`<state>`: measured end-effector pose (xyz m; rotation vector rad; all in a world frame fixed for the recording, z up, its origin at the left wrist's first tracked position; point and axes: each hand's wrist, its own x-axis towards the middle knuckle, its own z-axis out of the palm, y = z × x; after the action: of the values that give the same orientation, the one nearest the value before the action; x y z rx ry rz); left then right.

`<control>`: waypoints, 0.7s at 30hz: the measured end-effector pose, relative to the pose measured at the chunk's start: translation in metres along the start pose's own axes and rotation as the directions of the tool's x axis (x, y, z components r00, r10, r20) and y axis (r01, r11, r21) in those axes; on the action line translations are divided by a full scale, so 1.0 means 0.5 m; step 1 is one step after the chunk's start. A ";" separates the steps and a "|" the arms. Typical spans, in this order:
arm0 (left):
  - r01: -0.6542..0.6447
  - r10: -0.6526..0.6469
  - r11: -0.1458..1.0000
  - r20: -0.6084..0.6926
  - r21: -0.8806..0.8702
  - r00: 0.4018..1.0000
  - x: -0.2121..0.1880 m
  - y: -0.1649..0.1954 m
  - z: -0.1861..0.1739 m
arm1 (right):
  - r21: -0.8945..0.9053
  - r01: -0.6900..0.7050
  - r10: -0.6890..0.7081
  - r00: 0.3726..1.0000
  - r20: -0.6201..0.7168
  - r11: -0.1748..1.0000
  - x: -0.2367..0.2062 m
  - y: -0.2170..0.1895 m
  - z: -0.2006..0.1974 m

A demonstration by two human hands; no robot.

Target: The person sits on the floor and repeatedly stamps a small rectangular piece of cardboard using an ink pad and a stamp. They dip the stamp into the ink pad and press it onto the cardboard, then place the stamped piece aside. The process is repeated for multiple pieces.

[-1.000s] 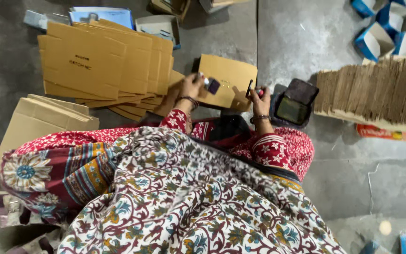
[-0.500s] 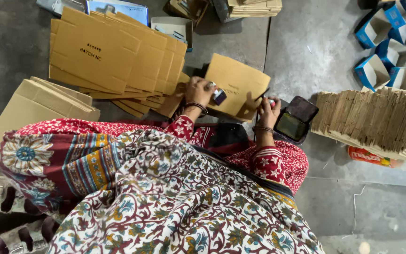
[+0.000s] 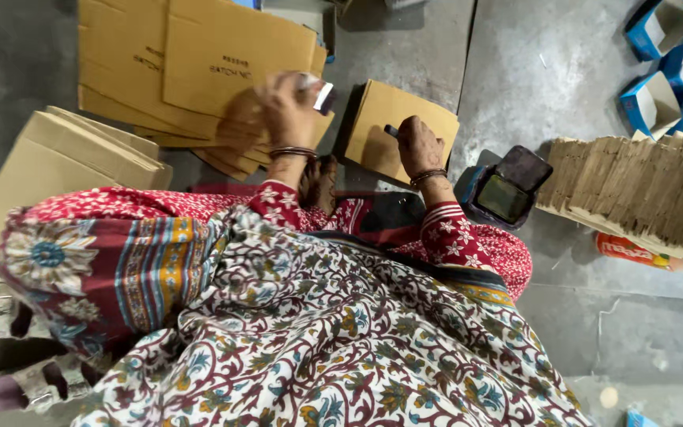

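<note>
A fanned stack of flat cardboard sheets (image 3: 160, 71) lies on the floor at left. Above it the left hand (image 3: 286, 111), blurred, pinches a small white-and-dark object (image 3: 323, 96). The flattened brown carton (image 3: 397, 130) lies just right; steady it before marking. The right hand (image 3: 419, 146) rests there, closed around a dark marker (image 3: 391, 130). An open ink-pad case (image 3: 507, 190) sits beside.

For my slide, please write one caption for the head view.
Left hand lifts a small item; right hand rests on a flat cardboard piece.

Flat brown cartons (image 3: 199, 63) top left; blue-white boxes (image 3: 666, 63) top right.
</note>
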<state>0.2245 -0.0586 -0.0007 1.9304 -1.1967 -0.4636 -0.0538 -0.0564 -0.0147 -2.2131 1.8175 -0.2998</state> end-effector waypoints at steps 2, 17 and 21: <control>-0.019 0.026 0.998 0.109 -0.067 0.994 -0.032 0.018 0.057 | -0.125 0.003 0.006 0.998 0.070 0.992 -0.016 0.028 0.027; -0.356 0.438 0.875 0.221 -0.329 0.872 -0.091 0.089 0.223 | 0.351 -0.289 0.311 0.950 -0.007 0.891 -0.018 0.097 0.000; -0.495 0.558 0.829 0.350 -0.259 0.752 -0.112 0.138 0.261 | 0.565 -0.151 0.349 0.900 -0.261 0.812 -0.096 0.179 -0.028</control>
<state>0.0719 -0.0831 -0.0318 1.3003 -1.8543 -0.6471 -0.1504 -0.0265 -0.0305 -1.5755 1.8711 -1.0666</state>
